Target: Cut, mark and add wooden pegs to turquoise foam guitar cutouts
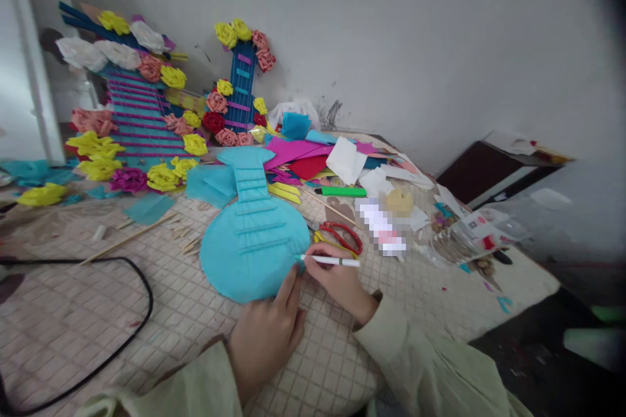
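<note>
A turquoise guitar-shaped paper cutout [254, 228] lies on the table in front of me, with thin raised strips across its neck and body. My right hand [340, 280] grips a slim white pen [337, 261], its tip at the right edge of the round body. My left hand [268, 335] rests at the lower right rim of the cutout, with its fingers stretched out and the fingertips pressing on the paper close to the pen tip. Red-handled scissors [348, 229] lie just beyond my right hand, partly hidden by it.
Paper-flower decorated pieces [147, 117] lean on the wall at the back left. Coloured paper sheets [293, 153], a green marker [342, 191] and thin wooden sticks [130, 238] lie about. A plastic bottle [469, 234] lies at right; a black cable [144, 287] loops at left.
</note>
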The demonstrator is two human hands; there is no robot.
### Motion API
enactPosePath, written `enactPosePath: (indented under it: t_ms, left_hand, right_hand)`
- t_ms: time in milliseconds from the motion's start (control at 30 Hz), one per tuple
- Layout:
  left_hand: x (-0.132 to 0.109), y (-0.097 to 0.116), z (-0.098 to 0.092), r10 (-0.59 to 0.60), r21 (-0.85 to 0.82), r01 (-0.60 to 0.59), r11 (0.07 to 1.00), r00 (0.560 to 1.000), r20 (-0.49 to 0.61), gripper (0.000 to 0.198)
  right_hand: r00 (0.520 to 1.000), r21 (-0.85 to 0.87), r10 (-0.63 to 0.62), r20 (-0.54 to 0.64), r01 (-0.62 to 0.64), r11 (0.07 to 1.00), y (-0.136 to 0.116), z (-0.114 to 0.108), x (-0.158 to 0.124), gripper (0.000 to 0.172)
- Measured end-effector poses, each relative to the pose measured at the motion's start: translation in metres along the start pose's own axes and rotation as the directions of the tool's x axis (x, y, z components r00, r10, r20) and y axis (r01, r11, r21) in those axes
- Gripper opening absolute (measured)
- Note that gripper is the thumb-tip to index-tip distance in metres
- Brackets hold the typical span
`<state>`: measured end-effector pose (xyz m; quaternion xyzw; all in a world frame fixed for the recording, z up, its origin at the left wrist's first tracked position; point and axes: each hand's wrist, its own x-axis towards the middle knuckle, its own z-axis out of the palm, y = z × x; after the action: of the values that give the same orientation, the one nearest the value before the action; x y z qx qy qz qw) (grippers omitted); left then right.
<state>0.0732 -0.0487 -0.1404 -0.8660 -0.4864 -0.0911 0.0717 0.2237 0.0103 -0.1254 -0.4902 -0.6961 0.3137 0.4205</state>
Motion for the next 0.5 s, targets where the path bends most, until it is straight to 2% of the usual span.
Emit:
enactPosePath:
  t_ms: [200, 500]
  left_hand:
    - [0.0001, 0.0002, 0.0004, 0.010, 0.016, -0.009, 1.000, 0.999, -0.033, 0.045]
    - [-0.0007, -0.0014, 0.0008, 0.020, 0.037, -0.019, 0.999, 0.999, -0.043, 0.043]
  right_hand:
    - [1.000, 0.001, 0.006, -0.001, -0.006, 1.000, 0.0010, 0.0005, -0.0001, 0.006]
    - [0.992, 0.126, 0.070, -0.104, -0.056, 0.990, 0.0055, -0.0047, -0.0001, 0.008]
